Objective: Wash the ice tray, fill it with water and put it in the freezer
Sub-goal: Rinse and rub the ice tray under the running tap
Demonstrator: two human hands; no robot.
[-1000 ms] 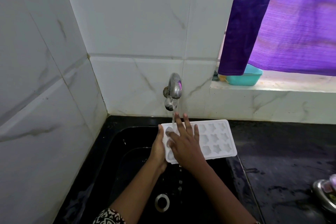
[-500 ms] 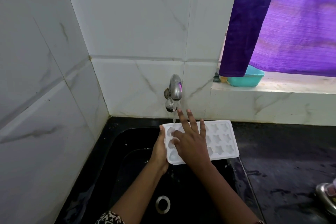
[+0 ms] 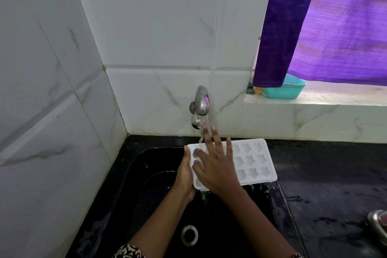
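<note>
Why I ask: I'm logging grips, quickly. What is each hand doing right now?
Left hand: grips the left end of the ice tray.
Right hand: open, straight fingers spread flat on the tray.

One ice tray point(image 3: 252, 161), one tap point(image 3: 201, 100), two hands point(image 3: 185, 175) point(image 3: 217, 166).

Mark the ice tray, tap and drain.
Ice tray point(image 3: 251, 161): head view, bare star moulds, right half.
Tap point(image 3: 202, 100): head view, middle of the spout.
Drain point(image 3: 189, 235): head view, centre of the opening.

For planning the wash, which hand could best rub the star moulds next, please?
Probably the right hand: it lies open on the ice tray beside them; the left hand grips its end.
</note>
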